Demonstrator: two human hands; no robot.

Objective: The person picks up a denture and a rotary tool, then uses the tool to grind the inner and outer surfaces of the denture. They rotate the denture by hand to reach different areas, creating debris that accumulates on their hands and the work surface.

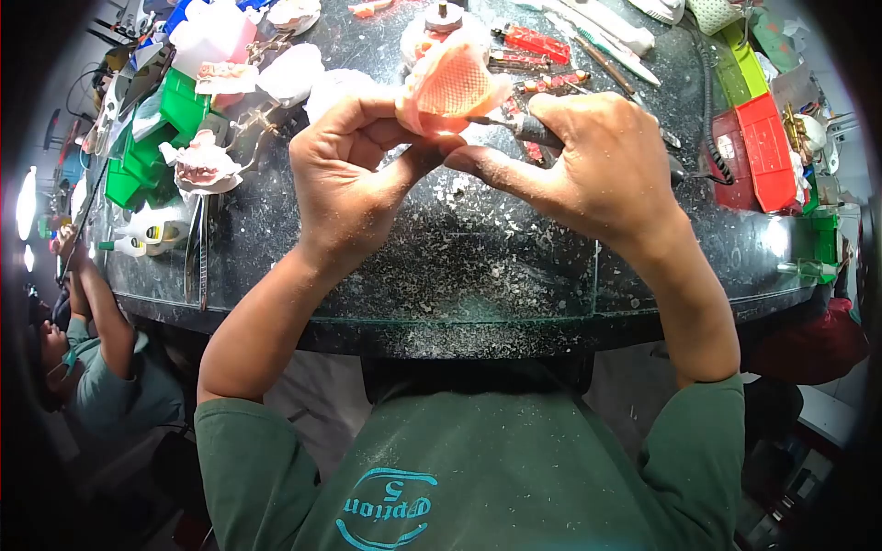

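Note:
My left hand (347,179) pinches a pink denture base (452,84) by its lower left edge, thumb below and fingers behind. A mesh pattern covers the inner face of the base. My right hand (611,165) is closed around a dark rotary handpiece (535,129), its thin bur pointing left, right at the denture's lower right edge. Both thumbs come close together beneath the piece. Behind it stands a pale plaster model (413,37) with a metal knob on top.
Pale shavings (459,285) litter the black bench (266,266). Dental models (204,165) and green bins (147,165) crowd the left side. Red-handled tools (537,43) lie behind my hands. On the right are a coiled cord (707,110) and a red bin (767,151). Another person (110,358) works at far left.

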